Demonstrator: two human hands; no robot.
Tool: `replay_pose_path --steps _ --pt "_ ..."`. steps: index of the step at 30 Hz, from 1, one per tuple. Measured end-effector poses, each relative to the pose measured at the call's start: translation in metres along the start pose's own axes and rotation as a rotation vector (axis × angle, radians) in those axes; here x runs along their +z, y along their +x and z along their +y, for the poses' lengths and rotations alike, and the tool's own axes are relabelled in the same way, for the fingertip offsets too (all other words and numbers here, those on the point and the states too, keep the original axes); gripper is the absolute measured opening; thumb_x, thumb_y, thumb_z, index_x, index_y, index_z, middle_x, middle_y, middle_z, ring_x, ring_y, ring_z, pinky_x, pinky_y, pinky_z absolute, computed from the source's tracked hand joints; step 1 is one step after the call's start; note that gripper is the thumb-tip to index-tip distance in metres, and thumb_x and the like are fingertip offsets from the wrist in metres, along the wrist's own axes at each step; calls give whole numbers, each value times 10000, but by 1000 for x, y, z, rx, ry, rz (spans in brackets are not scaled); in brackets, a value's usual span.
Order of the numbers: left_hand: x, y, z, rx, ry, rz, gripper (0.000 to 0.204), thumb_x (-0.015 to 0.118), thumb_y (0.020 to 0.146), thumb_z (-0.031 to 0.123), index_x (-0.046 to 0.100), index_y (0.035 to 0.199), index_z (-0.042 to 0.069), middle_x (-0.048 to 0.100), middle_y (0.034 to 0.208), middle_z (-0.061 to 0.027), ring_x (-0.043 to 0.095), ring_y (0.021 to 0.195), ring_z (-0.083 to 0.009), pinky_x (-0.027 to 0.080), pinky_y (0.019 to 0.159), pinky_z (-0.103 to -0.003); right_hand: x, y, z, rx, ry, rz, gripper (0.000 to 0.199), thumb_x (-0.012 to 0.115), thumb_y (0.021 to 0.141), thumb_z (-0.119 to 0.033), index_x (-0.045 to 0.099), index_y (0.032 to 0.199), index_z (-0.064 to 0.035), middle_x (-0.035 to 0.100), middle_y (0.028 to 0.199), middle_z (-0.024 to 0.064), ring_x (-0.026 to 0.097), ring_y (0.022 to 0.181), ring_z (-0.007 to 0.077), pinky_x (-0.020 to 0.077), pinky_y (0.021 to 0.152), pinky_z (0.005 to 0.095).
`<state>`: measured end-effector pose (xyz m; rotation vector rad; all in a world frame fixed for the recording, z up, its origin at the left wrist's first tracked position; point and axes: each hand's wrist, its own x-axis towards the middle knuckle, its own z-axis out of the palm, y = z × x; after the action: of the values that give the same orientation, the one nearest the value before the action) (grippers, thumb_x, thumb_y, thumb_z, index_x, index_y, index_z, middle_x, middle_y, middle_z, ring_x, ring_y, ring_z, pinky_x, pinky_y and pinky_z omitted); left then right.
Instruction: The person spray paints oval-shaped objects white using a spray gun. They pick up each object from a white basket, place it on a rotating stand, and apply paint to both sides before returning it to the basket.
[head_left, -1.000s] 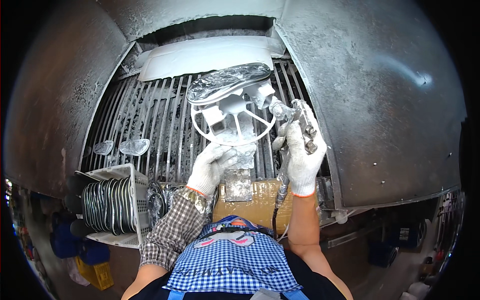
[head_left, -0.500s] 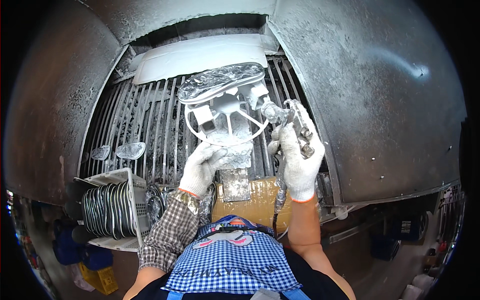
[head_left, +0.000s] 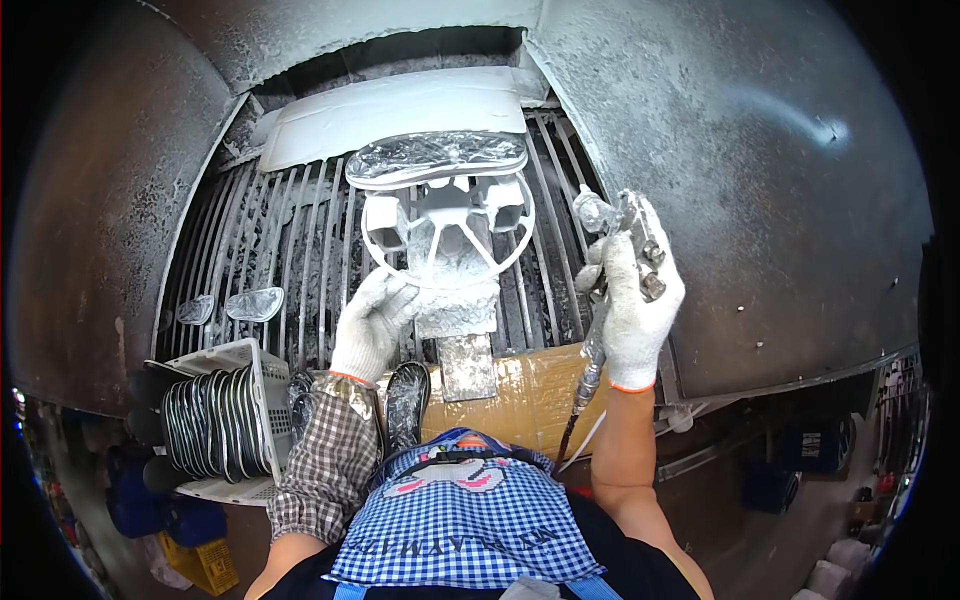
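Note:
A shoe sole (head_left: 438, 158), its top covered with crinkled clear film over black and its side edge pale, rests across a white-coated spoked turntable wheel (head_left: 437, 262). My left hand (head_left: 372, 322), in a white knit glove, has its fingers curled at the wheel's near-left rim; the fingertips are partly hidden. In my gloved right hand (head_left: 640, 290) is a spray gun (head_left: 598, 212), held to the right of the wheel and apart from the sole. Its hose (head_left: 585, 385) runs down toward my apron.
Metal booth walls (head_left: 740, 250) close in both sides above a slatted grate (head_left: 310, 240). White cardboard (head_left: 400, 115) lies at the back. Two small film-covered pieces (head_left: 255, 303) sit on the left. A white basket (head_left: 268, 400) holds several upright soles; brown cardboard (head_left: 530, 395) lines the front.
The wheel has turned, and the sole, slanted before, now lies more nearly straight across. My right hand has drawn the spray gun rightward, away from it. My left hand has shifted slightly left.

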<state>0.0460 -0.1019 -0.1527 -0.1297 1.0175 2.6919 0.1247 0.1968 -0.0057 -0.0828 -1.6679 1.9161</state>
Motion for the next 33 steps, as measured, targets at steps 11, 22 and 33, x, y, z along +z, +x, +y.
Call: replay_pose_path --steps 11,22,33 --pt "6 6 -23 30 16 19 446 611 1007 175 581 1397 -39 728 1263 -188 723 1145 -316 608 991 -463 -8 -28 -14 46 138 -12 504 659 1074 -84 516 1534 62 693 991 38 612 769 62 538 677 226" --pt "31 -2 -39 -75 -111 -28 506 613 1002 184 545 1422 -91 668 1362 -268 657 1274 -409 549 1105 -549 -16 -34 -26 148 132 -73 501 659 1070 -74 523 1534 56 698 967 54 624 765 75 536 673 231" --pt "6 1 -4 5 -82 22 488 623 995 160 548 1421 -65 664 1366 -271 694 1201 -409 575 1065 -530 -15 -38 -23 189 254 -52 525 662 1076 -93 494 1553 49 705 1025 65 624 803 70 537 693 211"
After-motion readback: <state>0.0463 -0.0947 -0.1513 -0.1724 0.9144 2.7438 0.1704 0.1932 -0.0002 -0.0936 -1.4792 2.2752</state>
